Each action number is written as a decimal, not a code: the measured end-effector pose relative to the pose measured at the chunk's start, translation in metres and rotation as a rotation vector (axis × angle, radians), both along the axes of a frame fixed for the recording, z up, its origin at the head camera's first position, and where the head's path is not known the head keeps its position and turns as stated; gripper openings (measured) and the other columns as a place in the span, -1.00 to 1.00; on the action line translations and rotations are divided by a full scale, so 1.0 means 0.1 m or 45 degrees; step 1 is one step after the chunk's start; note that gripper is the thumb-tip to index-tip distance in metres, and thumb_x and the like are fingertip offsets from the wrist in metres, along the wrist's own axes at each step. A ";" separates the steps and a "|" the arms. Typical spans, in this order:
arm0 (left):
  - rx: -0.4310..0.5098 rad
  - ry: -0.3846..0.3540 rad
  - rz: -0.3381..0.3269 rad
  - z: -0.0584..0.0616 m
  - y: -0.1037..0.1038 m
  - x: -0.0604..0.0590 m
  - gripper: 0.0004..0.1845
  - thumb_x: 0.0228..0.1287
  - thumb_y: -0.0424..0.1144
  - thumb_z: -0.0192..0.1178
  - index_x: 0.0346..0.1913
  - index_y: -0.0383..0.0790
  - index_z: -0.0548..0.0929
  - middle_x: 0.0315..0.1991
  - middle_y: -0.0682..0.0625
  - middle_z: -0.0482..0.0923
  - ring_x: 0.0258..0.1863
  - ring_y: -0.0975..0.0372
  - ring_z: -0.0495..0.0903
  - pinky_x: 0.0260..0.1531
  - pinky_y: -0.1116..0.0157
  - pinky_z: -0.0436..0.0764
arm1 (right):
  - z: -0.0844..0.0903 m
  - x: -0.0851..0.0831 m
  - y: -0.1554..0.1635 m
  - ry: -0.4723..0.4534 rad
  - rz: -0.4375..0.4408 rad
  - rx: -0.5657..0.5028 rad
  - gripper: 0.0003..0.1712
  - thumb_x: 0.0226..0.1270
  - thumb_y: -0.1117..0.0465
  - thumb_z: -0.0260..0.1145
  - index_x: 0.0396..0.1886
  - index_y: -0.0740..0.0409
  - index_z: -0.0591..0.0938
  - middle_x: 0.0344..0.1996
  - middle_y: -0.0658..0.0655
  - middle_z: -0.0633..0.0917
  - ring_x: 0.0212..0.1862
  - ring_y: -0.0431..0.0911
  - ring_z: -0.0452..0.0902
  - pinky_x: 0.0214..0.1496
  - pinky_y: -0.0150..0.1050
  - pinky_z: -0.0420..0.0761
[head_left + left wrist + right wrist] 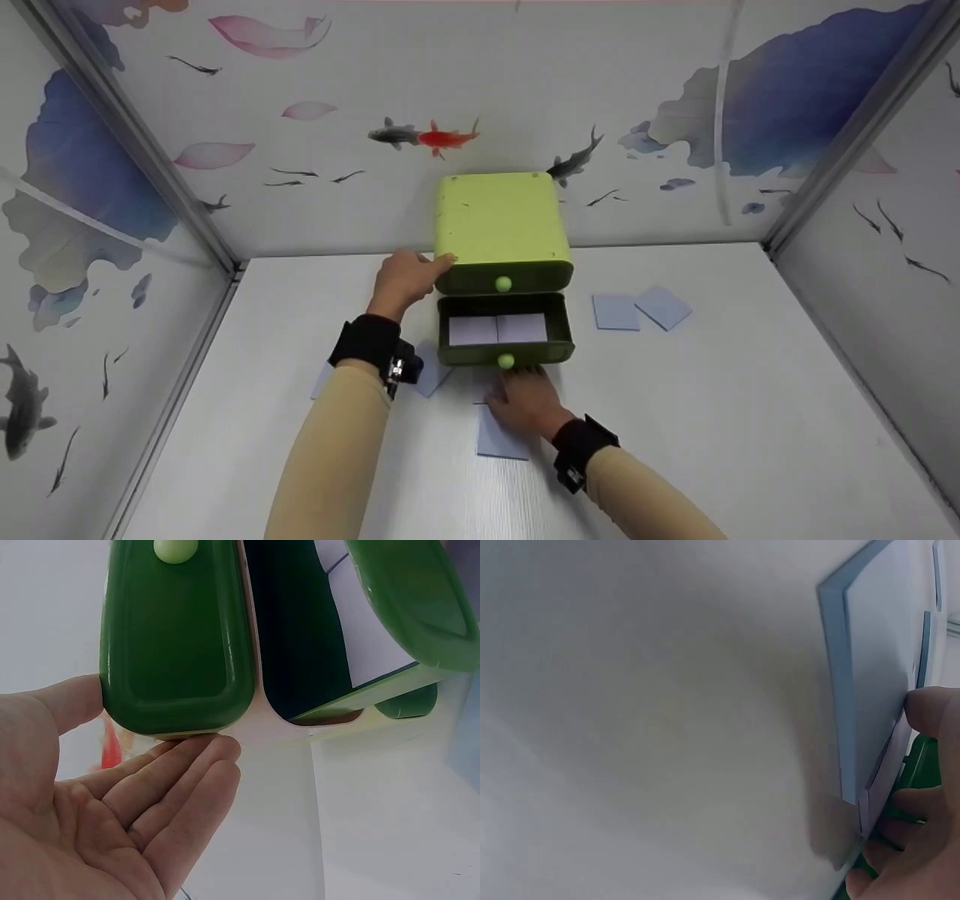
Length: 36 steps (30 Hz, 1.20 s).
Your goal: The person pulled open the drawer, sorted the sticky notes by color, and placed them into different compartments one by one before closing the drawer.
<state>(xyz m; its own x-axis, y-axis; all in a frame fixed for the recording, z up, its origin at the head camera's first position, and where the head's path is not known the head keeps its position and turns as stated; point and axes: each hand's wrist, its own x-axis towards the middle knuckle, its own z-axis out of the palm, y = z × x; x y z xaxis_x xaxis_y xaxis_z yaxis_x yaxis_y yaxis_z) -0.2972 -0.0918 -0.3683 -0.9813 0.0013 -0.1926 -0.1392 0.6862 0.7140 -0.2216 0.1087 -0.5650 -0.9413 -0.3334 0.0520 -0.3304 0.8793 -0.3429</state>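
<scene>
A lime-green two-drawer box [499,217] stands at the back of the table. Its lower drawer [555,352] is pulled out and holds two pale square pads [472,331] side by side, while the upper one is closed. My left hand [405,279] touches the box's upper left corner, thumb on top, its fairly straight fingers [180,795] along the side. Low in front of the lower drawer, my right hand [529,401] pinches a pale square pad [889,765], partly hidden by the hand. Another blue-edged pad [499,435] lies just below this hand.
Two blue pads [616,312] lie right of the box, nearly touching. Left of the drawer lies another pad [431,371], and one more [321,381] shows partly behind the left forearm. Painted walls [337,202] rise behind and on both sides of the table.
</scene>
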 end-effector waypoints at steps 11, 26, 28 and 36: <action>-0.012 0.020 -0.012 0.00 0.00 0.00 -0.50 0.32 0.18 0.10 -0.51 -0.20 0.60 -0.47 -0.07 0.64 -0.47 0.20 0.56 -0.47 0.34 0.43 | 0.08 0.07 -0.03 0.009 -0.046 0.050 -0.35 0.22 -0.19 0.34 0.02 0.29 0.57 -0.25 0.20 0.67 -0.19 0.03 0.56 0.06 0.04 0.55; -0.026 0.039 -0.012 0.00 -0.01 0.00 -0.49 0.31 0.19 0.11 -0.63 -0.12 0.49 -0.55 0.01 0.57 -0.50 0.20 0.57 -0.51 0.35 0.43 | 0.09 0.05 -0.02 -0.124 -0.103 0.016 -0.18 0.07 -0.28 0.43 0.07 0.31 0.59 -0.49 0.04 0.50 -0.32 -0.05 0.40 -0.19 -0.08 0.47; -0.034 0.041 -0.012 -0.01 -0.01 -0.01 -0.48 0.31 0.19 0.11 -0.60 -0.16 0.52 -0.51 -0.04 0.62 -0.47 0.18 0.59 -0.51 0.35 0.42 | 0.09 0.04 -0.01 -0.144 -0.104 0.006 -0.21 0.06 -0.28 0.44 0.06 0.27 0.60 -0.54 0.00 0.44 -0.36 -0.07 0.37 -0.25 -0.12 0.42; -0.032 0.042 -0.008 0.00 0.00 0.00 -0.48 0.31 0.20 0.11 -0.54 -0.20 0.60 -0.42 -0.14 0.68 -0.51 0.22 0.54 -0.50 0.34 0.41 | 0.11 0.07 0.01 -0.231 -0.152 -0.102 -0.08 0.05 -0.22 0.47 0.30 0.22 0.44 -0.02 0.18 0.65 -0.10 0.01 0.54 0.02 0.01 0.56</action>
<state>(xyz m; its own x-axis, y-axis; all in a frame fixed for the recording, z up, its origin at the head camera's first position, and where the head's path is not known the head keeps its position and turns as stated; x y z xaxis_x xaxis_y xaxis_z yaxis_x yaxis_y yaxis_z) -0.2972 -0.0920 -0.3688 -0.9871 0.0032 -0.1599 -0.1112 0.7048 0.7006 -0.2149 0.1097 -0.5539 -0.9702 -0.2209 -0.0997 -0.1524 0.8761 -0.4575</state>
